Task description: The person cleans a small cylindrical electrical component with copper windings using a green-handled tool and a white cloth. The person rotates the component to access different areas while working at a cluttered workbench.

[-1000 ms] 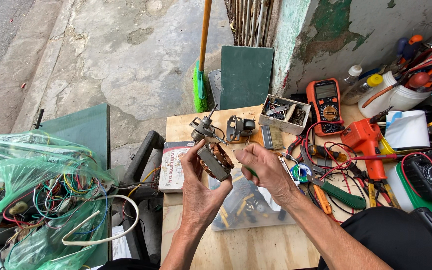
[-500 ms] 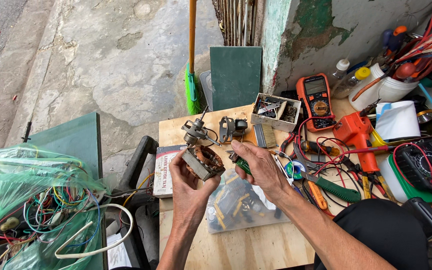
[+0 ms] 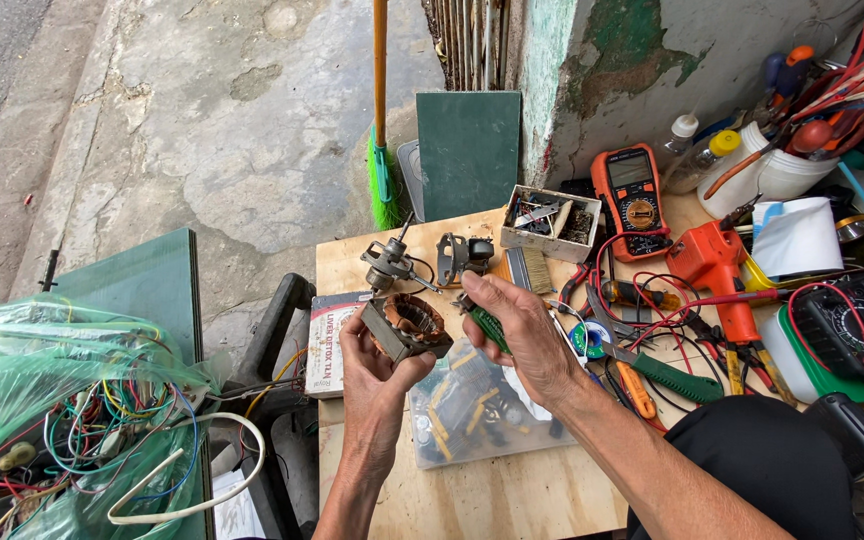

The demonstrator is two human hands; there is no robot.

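Left hand (image 3: 377,365): you grip the stator (image 3: 404,327), heavy, rigid; hold its steel frame, not windings.
Right hand (image 3: 512,330): closed on screwdriver (image 3: 487,328) beside stator.

**What the view does not show clearly**

The right hand (image 3: 517,330) covers most of the green-handled tool (image 3: 487,328); its tip is hidden, so its kind cannot be told. The left hand (image 3: 377,370) hides the underside of the motor stator (image 3: 407,325). The contents of the clear plastic bag (image 3: 467,405) are blurred behind the film. The broom (image 3: 382,150) handle is cut by the top edge. The small parts in the grey tray (image 3: 549,222) are too small to name.
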